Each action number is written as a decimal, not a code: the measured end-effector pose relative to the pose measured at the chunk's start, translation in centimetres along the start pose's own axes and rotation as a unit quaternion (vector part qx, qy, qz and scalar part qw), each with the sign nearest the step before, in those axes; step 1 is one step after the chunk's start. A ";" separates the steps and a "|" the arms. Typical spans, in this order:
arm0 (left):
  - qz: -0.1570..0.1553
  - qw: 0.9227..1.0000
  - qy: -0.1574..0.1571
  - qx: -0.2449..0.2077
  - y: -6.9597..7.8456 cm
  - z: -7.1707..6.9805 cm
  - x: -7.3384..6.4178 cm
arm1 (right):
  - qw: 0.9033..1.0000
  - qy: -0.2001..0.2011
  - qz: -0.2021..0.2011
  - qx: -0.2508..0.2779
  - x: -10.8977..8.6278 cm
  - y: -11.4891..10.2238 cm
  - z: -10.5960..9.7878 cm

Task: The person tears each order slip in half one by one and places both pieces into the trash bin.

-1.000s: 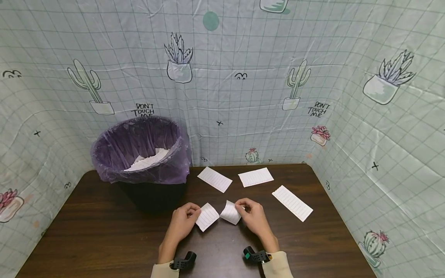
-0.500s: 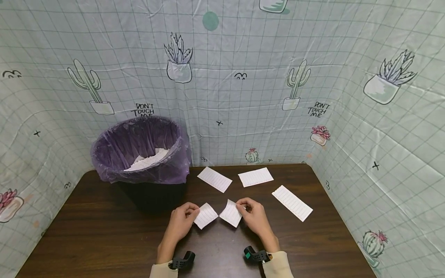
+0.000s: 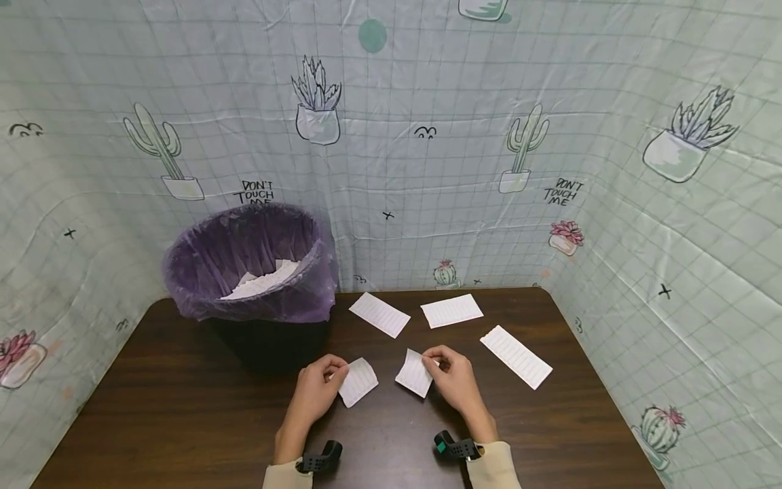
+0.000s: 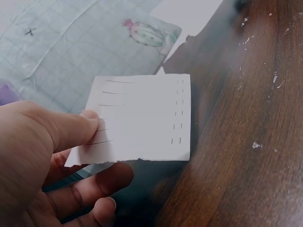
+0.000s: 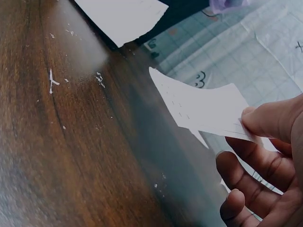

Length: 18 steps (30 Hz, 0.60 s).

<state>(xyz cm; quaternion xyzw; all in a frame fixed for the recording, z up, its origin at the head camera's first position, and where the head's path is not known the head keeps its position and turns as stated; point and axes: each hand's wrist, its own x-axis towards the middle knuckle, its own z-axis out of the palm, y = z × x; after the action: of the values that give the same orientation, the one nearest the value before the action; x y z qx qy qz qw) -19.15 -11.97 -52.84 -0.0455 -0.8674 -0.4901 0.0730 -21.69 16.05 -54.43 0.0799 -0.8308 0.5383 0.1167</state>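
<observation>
My left hand (image 3: pixel 314 388) pinches a small lined piece of white paper (image 3: pixel 358 384) between thumb and fingers, just above the table. In the left wrist view that paper (image 4: pixel 142 118) shows printed lines, small brackets and a ragged lower edge. On the other side, my right hand (image 3: pixel 457 382) pinches a second lined piece of paper (image 3: pixel 415 373) by its right side. This paper (image 5: pixel 203 101) bends upward in the right wrist view, thumb on top and fingers below. A gap separates the two pieces.
Three lined paper slips, a left one (image 3: pixel 379 314), a middle one (image 3: pixel 452 311) and a right one (image 3: pixel 516 356), lie farther back on the brown table (image 3: pixel 153 407). A trash bin with a purple liner (image 3: pixel 311 299) stands at the left, with torn white paper (image 3: pixel 269 280) inside.
The two pieces of paper, close together at their inner corners one second ago, now stand farther apart. My right hand has shifted slightly right; my left hand has moved slightly left.
</observation>
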 end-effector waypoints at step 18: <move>0.025 0.999 -0.018 0.026 1.2 -0.6 0.8 | 1.000 -0.021 0.000 -0.007 0.3 -1.2 0.6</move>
<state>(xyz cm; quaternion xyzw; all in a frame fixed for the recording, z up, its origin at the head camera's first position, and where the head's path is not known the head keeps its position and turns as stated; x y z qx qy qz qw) -19.75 -11.84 -51.39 -0.0739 -0.8794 -0.4649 0.0713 -21.76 14.97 -53.50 0.0900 -0.8368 0.5307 0.1001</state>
